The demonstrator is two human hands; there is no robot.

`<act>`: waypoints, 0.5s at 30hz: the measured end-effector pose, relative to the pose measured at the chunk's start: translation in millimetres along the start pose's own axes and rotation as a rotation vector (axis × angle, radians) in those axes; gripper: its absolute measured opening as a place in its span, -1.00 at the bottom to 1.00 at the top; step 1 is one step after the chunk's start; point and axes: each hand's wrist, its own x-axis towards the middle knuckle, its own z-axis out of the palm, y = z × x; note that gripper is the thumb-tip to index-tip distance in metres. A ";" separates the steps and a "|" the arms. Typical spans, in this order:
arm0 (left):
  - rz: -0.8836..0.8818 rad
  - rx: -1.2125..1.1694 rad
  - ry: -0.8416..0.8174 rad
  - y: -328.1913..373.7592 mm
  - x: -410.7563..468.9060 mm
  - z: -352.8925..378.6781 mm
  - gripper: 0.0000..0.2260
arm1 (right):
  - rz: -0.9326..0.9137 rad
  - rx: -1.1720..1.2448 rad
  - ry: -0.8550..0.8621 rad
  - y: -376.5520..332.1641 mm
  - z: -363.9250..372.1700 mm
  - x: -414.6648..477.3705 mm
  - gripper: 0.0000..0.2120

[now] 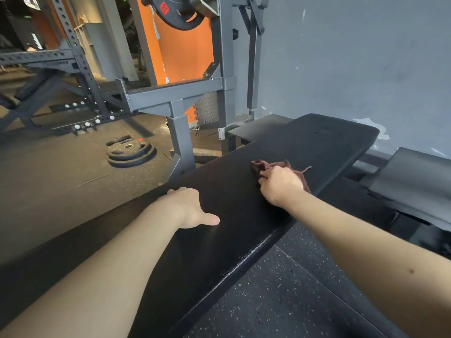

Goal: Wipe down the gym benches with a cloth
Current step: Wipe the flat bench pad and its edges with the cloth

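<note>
Cloth: dark maroon cloth [266, 165], a small crumpled rag with 1 loose frayed thread, lies on top of the black padded bench [305, 147], roughly midway along the pad and toward its right-hand edge.
Right hand: right hand [280, 186] sits on the cloth with its fingers curled down into the bunched fabric, gripping it against the pad; fabric pokes out ahead of the knuckles.
Left hand: left hand [188, 206] braces at the pad's left edge; the fingers bend over that edge with their tips hidden, and the thumb lies stretched apart from them, flat on the top surface.
Handling: the rag looks light, soft and limp, so it should slide easily but ball up under pressure. A flatter palm would probably spread more fabric than this wad. The pad's skin looks glossy and likely slick, with firm padding beneath.
Where to hold: from above, palm on the middle of the rag, stray corners tucked in.
Edges: the right long edge runs just beside the cloth hand; a stroke overrunning it could drop the rag onto the speckled rubber floor [280, 289]. The rounded far end lies near the grey wall [366, 57].
Open room: the pad runs on unbroken ahead of the cloth. A grey steel rack frame [180, 98] stands beside the left far corner; a stack of black weight plates [131, 152] lies well apart, left.
</note>
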 end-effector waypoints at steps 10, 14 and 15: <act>0.054 0.061 -0.066 32.5 -4.6 -3.3 -0.25 | -0.268 0.215 -0.060 -4.8 20.3 -69.9 -0.64; 0.071 0.081 -0.119 38.0 -10.7 1.9 -0.07 | -0.090 0.133 0.012 27.1 8.9 -36.2 -0.68; 0.075 0.084 -0.110 37.7 -10.6 3.4 -0.07 | -0.025 0.135 0.036 34.6 6.8 -30.1 -0.70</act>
